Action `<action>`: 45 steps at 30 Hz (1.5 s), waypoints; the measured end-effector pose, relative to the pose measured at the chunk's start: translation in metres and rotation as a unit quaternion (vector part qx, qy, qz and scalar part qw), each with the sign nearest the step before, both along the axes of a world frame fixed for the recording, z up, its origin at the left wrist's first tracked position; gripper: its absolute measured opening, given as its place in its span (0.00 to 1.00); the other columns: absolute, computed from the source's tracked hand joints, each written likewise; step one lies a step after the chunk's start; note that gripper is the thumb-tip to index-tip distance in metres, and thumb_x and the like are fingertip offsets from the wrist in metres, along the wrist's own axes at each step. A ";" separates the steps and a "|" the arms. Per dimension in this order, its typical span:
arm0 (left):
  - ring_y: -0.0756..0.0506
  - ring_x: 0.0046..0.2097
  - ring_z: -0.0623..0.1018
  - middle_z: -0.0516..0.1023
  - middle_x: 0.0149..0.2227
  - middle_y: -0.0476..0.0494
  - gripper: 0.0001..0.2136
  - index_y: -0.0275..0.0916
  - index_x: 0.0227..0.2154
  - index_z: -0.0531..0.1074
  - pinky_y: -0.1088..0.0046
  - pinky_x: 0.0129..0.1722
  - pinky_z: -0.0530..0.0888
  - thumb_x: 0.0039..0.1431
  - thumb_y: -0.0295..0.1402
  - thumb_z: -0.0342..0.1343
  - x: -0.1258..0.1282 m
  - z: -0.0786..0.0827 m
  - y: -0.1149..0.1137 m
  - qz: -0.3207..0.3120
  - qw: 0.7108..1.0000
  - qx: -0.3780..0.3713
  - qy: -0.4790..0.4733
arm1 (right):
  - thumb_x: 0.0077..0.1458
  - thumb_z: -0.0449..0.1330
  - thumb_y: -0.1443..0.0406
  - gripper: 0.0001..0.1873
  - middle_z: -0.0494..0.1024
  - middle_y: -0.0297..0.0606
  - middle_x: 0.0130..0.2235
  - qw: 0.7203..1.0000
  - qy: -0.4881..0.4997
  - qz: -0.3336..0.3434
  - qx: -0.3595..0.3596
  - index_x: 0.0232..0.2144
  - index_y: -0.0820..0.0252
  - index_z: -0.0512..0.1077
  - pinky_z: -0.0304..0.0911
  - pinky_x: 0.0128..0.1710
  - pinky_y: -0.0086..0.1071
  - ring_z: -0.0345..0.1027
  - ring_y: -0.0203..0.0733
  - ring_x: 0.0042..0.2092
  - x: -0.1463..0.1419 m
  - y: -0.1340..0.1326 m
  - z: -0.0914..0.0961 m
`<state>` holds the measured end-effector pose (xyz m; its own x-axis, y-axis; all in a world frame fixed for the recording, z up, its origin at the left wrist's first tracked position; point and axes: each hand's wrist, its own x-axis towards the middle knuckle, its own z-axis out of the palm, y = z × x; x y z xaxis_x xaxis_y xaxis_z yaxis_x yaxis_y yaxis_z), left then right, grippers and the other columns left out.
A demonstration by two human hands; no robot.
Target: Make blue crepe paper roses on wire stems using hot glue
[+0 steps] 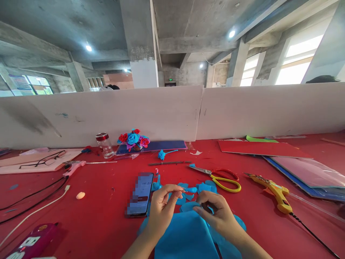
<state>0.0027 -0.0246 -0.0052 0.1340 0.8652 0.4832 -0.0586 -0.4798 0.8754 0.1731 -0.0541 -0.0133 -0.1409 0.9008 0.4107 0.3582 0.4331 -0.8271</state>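
Note:
Both my hands are low in the middle of the red table (102, 216), over a large blue felt sheet (185, 235). My left hand (161, 205) pinches a small blue felt piece (180, 196) between thumb and fingertips. My right hand (215, 214) curls its fingers around another blue felt scrap (206, 208), partly hidden by the fingers. Several cut blue petals (201, 187) lie just beyond the hands. A phone (140, 194) with a lit screen lies just left of my left hand.
Red-and-yellow-handled scissors (218, 176) and a yellow glue gun (275, 190) lie to the right. A felt flower bouquet (133, 139), a glass jar (104, 145), a pink glue gun (72, 168), glasses (44, 160), cables (37, 201) and coloured sheets (264, 148) surround them. White partitions (161, 111) stand behind.

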 end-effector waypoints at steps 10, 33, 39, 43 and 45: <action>0.45 0.32 0.78 0.79 0.27 0.46 0.06 0.42 0.25 0.73 0.70 0.32 0.75 0.53 0.36 0.55 0.000 0.011 -0.011 -0.063 0.996 -0.011 -0.057 | 0.51 0.57 0.60 0.12 0.61 0.29 0.21 1.000 0.012 0.003 -0.003 0.20 0.58 0.63 0.51 0.22 0.28 0.53 0.34 0.24 -0.002 0.000 0.000; 0.47 0.30 0.76 0.79 0.30 0.45 0.08 0.39 0.29 0.74 0.74 0.29 0.72 0.55 0.35 0.51 0.000 0.000 0.010 0.051 0.985 -0.087 0.142 | 0.50 0.58 0.58 0.13 0.58 0.27 0.22 0.978 0.189 -0.076 -0.051 0.23 0.58 0.60 0.51 0.20 0.25 0.51 0.31 0.22 -0.003 0.010 -0.008; 0.45 0.35 0.77 0.79 0.34 0.47 0.09 0.42 0.32 0.74 0.73 0.34 0.70 0.58 0.32 0.47 -0.002 -0.003 0.007 0.135 0.939 0.005 0.317 | 0.51 0.57 0.59 0.10 0.57 0.24 0.20 0.971 0.226 -0.060 -0.056 0.28 0.55 0.59 0.48 0.18 0.23 0.48 0.29 0.20 -0.001 0.012 -0.008; 0.45 0.36 0.77 0.80 0.35 0.48 0.10 0.44 0.33 0.74 0.75 0.33 0.69 0.57 0.31 0.47 -0.001 -0.004 0.004 0.137 0.920 0.011 0.368 | 0.53 0.55 0.60 0.08 0.57 0.25 0.21 0.980 0.181 -0.078 -0.024 0.29 0.55 0.60 0.49 0.18 0.23 0.49 0.30 0.21 -0.001 0.011 -0.010; 0.46 0.35 0.77 0.80 0.33 0.49 0.10 0.44 0.32 0.74 0.76 0.32 0.69 0.57 0.31 0.47 0.000 -0.004 0.004 0.120 0.920 0.001 0.373 | 0.54 0.54 0.60 0.07 0.60 0.27 0.22 0.987 0.129 -0.096 -0.011 0.28 0.56 0.62 0.51 0.19 0.24 0.52 0.31 0.21 -0.001 0.011 -0.010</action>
